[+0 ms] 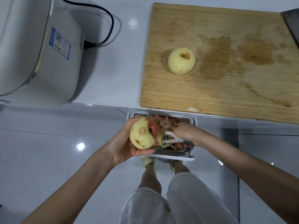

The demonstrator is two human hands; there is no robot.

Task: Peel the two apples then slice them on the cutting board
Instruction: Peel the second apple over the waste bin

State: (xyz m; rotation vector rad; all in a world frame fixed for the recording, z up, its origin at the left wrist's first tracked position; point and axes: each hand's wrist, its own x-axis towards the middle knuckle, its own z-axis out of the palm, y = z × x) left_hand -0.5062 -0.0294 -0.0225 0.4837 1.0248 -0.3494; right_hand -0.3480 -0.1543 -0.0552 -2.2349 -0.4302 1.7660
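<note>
One fully peeled, pale yellow apple point(181, 60) lies on the wooden cutting board point(242, 88), near its left side. My left hand point(127, 146) grips a second apple point(144, 133) over the bin; it is mostly peeled, with a red patch of skin left on its right side. My right hand point(186, 132) holds a white peeler point(171, 138) just right of that apple, its head close to the red patch.
A white bin point(193, 121) with several apple peels stands on the floor under my hands. A loose peel point(194, 109) lies at the board's front edge. A white appliance point(32, 49) with a black cord point(103, 29) stands on the counter at left. A knife blade point(291, 23) shows at far right.
</note>
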